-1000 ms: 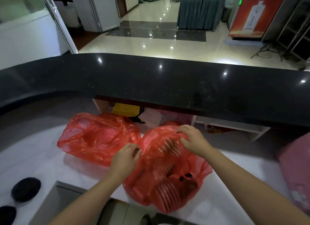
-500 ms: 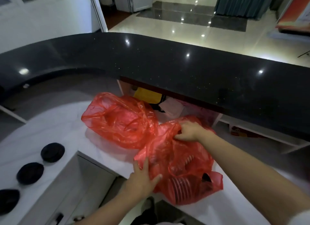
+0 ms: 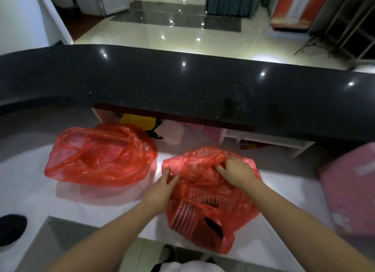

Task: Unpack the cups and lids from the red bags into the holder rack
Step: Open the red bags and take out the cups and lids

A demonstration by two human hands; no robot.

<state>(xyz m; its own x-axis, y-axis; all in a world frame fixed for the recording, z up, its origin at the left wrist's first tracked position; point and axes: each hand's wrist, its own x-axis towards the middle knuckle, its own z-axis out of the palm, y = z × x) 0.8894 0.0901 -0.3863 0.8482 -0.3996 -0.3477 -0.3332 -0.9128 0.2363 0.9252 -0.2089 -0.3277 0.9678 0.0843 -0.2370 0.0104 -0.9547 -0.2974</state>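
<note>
Head view shows the task near its beginning, by my judgement: nothing is unpacked yet and no holder rack is visible anywhere. The near red bag [image 3: 205,200] lies on the white worktop [image 3: 30,182], and through its thin plastic I can see ribbed stacks [image 3: 186,213] that look like cups or lids, all inside. The left hand [image 3: 160,192] rests at the left side of this bag with fingers mostly straight against the plastic; I cannot tell for sure if it pinches a fold. The right hand [image 3: 237,172] is on top of the bag, fingers curled into the crumpled plastic near its mouth, so the step in hand seems to be opening it. The second red bag [image 3: 99,154] sits to the left of the near bag, apart from it and untouched; what it contains is not clear.

For room: the near bag hangs partly over the front edge of the worktop, so stacks may slip toward the floor when the mouth opens. Behind the bag rises the black raised counter [image 3: 182,85], which limits reaching forward. To the right of the bag a pink package [image 3: 353,192] takes space. Far left of it, a dark round thing [image 3: 12,229] lies on the worktop.
</note>
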